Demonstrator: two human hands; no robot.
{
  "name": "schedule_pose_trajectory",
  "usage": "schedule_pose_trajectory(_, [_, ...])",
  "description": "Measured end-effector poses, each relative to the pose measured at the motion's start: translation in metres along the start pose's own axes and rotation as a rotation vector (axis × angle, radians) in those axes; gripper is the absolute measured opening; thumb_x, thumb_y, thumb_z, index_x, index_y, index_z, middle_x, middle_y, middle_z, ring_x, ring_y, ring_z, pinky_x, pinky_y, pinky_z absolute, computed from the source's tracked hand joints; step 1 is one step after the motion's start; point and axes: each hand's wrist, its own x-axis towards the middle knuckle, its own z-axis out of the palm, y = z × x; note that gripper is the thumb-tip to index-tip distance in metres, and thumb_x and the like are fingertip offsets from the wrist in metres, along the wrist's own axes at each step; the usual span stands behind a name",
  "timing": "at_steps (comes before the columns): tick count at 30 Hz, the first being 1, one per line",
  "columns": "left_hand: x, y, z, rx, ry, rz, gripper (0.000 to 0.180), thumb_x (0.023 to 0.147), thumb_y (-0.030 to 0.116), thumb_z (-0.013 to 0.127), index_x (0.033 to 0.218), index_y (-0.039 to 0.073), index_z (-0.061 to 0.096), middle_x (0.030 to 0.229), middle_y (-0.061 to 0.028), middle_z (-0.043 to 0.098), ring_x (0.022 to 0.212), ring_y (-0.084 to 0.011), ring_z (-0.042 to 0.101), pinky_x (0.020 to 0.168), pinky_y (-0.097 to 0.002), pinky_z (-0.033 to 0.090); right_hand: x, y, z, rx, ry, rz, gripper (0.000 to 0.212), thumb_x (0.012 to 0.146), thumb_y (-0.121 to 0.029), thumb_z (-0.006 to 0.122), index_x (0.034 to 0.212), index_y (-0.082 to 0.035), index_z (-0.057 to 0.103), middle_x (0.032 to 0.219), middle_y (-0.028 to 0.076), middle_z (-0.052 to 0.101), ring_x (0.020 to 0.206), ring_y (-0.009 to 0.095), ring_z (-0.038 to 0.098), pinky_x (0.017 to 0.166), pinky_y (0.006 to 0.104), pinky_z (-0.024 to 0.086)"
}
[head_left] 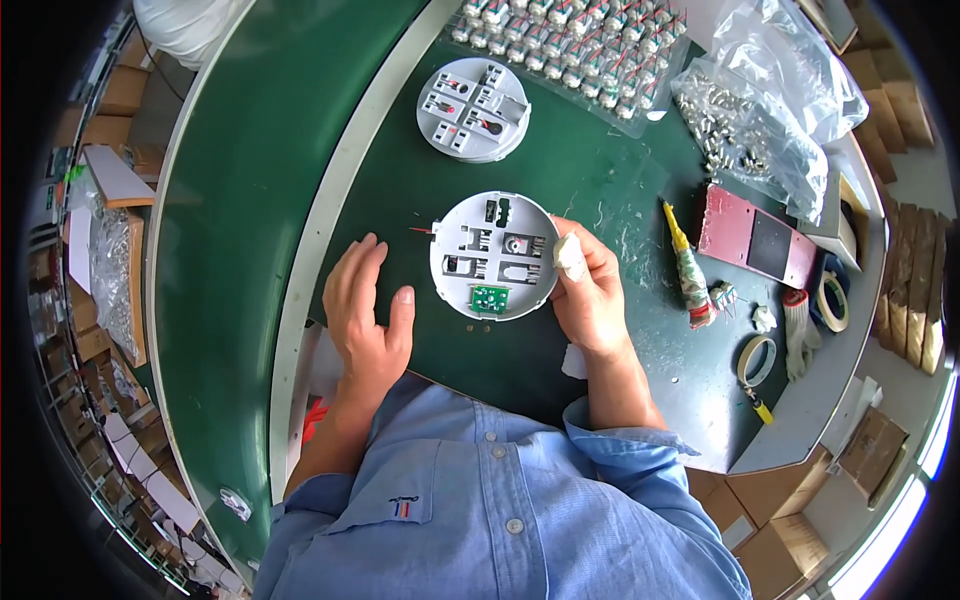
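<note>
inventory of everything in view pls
round housing: one, grey, centre
circuit board: one, green, in housing
round stack: one, grey, beyond housing
wired parts: many, silvery, top
plastic bags: several, clear, upper right
slab: one, red-black, right
taped tool: one, yellow-tipped, right
tape rolls: two, pale, right
glove: one, pale, right
cardboard boxes: many, brown, edges
worktops: two, green, centre and left
shirt: one, blue, bottom
hands: two, bare, left apart, right at housing

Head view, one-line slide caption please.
The right hand holds a round pale housing with a green circuit board, the left hand empty beside it, over a green workbench.
</note>
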Motion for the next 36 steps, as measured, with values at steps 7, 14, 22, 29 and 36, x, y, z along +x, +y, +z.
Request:
schedule_pose_trajectory(7, [0.037,0.031,-0.022,-1.21,-0.307,-0.511,0.06,0.102,0.009,0.067,0.157,-0.003,0.044,0.138,-0.0251,0.062,0.117,-0.0256,0.066,0.1,-0.0377,0.054,-0.001,0.013,-0.012,-0.105,-0.028,-0.068,0.048,0.109,-0.027,0.065,0.144,0.006,0.061,0.121,0.017,0.074,0.1,0.02,0.069,0.094,0.0332,0.056])
schedule_pose_trajectory(14, [0.042,0.024,-0.039,-1.172,-0.413,-0.534,0.066,0.095,-0.003,0.074,0.153,0.0,0.044,0.12,-0.0197,0.068,0.098,-0.0201,0.069,0.082,-0.0294,0.058,-0.005,0.01,-0.008,-0.152,-0.209,-0.091,0.047,0.109,-0.025,0.066,0.145,0.005,0.061,0.128,0.019,0.072,0.107,0.022,0.069,0.097,0.035,0.056])
schedule_pose_trajectory(22, [0.065,-0.05,-0.112,-0.455,0.224,-0.268,0.052,0.085,-0.002,0.081,0.131,0.004,0.058,0.119,-0.0145,0.069,0.095,-0.0222,0.068,0.085,-0.034,0.057,0.001,0.001,0.0,0.008,-0.156,-0.085,0.04,0.11,-0.018,0.063,0.143,0.004,0.062,0.125,0.021,0.072,0.105,0.024,0.07,0.096,0.0359,0.057])
schedule_pose_trajectory(29, [0.084,-0.084,-0.074,0.213,0.293,0.035,0.053,0.084,0.016,0.085,0.13,0.006,0.061,0.144,-0.0189,0.061,0.13,-0.0398,0.06,0.111,-0.0497,0.046,0.003,-0.001,0.001,0.025,-0.122,-0.071,0.033,0.11,-0.009,0.061,0.141,0.002,0.063,0.124,0.019,0.072,0.104,0.024,0.071,0.096,0.0342,0.058])
schedule_pose_trajectory(36, [0.165,0.032,0.05,0.145,0.053,0.229,0.103,0.083,0.05,0.087,0.157,-0.005,0.04,0.158,-0.0414,0.038,0.136,-0.0554,0.049,0.115,-0.0606,0.039,0.006,0.001,0.007,-0.018,-0.051,-0.059,0.031,0.11,-0.008,0.059,0.139,0.002,0.063,0.121,0.019,0.073,0.102,0.025,0.071,0.095,0.0337,0.058])
